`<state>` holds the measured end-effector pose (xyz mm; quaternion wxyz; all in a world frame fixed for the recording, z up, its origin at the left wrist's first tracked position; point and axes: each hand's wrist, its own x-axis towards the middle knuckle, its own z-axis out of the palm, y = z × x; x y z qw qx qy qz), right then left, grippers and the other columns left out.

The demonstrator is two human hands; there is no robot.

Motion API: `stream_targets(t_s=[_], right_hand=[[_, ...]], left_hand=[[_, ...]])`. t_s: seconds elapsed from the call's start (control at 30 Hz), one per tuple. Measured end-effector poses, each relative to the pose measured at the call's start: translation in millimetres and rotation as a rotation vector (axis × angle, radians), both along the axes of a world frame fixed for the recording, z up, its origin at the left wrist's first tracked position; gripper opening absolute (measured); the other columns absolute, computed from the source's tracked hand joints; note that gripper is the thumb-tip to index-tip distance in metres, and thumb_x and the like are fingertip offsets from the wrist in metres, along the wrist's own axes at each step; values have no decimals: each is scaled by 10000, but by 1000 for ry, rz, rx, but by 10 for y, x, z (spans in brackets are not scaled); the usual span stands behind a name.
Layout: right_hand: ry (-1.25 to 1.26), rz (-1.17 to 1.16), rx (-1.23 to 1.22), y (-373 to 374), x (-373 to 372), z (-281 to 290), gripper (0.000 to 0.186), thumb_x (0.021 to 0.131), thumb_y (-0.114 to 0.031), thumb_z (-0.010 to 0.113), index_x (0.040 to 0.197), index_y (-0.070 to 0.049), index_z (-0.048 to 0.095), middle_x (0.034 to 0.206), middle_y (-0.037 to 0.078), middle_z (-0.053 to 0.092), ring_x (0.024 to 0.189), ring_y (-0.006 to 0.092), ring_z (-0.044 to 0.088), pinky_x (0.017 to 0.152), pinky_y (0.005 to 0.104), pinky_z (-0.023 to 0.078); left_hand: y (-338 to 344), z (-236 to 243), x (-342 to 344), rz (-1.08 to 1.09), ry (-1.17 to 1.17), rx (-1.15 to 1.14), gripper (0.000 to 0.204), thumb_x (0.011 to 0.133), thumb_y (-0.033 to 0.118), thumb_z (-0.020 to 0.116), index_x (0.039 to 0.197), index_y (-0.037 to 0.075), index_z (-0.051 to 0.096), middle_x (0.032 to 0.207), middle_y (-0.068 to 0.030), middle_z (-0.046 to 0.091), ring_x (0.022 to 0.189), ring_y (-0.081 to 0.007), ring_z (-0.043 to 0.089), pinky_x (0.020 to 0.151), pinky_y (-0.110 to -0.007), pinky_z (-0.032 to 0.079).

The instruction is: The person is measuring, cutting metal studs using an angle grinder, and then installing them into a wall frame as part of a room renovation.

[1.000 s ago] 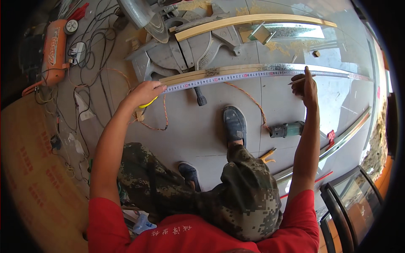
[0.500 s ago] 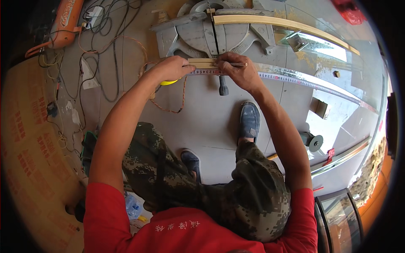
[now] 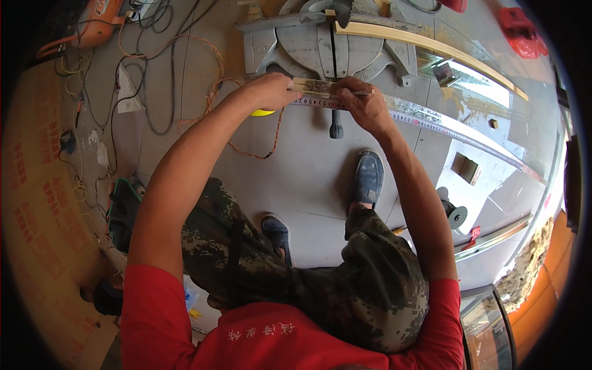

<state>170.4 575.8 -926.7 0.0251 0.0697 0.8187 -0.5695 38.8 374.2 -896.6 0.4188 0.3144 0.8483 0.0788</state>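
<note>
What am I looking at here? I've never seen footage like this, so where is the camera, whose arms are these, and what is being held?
The camera sits on a person's head and looks down, so you see their own arms, red shirt and camouflage trousers from above. The wide lens bends straight edges near the rim. The person crouches on a grey floor in front of a mitre saw. A long wooden strip lies across the saw. The left hand presses a yellow tape measure down, its tape stretched out to the right over a pale strip. The right hand holds a pencil at the tape. Cables and an orange power tool lie at upper left.
</note>
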Motion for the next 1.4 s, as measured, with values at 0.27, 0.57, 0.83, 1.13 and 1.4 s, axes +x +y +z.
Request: stream_targets(t_s=[0.27,0.57,0.83,1.13,1.4], right_hand=[[-53,52,14,115,-4,61,256,940,-188,516,1033,9,649,859,128,672,770,184,634,731,317,517],[4,-42,-47,85,24,29,223,928,-183,531,1003,-1,634,836,142,668,775,249,648,716,345,514],[18,-17,37,125,33,36,214,914,-202,526,963,-32,647,820,164,671,776,328,666,718,380,513],[41,-129,-119,101,-7,-78,188,905,-188,535,942,-32,633,775,166,652,744,322,664,678,384,511],[46,0,80,193,-16,-47,207,901,-217,541,930,-32,632,777,165,653,705,330,657,672,398,514]], left_hand=[[69,45,-17,23,-34,-33,458,922,430,571,1030,-4,666,915,-224,665,854,-348,640,777,-429,484],[74,23,10,26,-21,25,443,922,418,568,1032,0,668,919,-222,661,862,-351,633,789,-426,480],[156,85,13,19,-39,-16,443,931,420,557,1022,-1,660,914,-209,654,852,-342,623,777,-424,476],[162,72,-5,35,-33,11,429,943,408,552,1026,1,657,884,-201,654,827,-335,627,764,-423,478],[174,19,8,14,-4,46,436,943,414,554,987,-8,651,842,-200,647,796,-333,624,742,-423,476]])
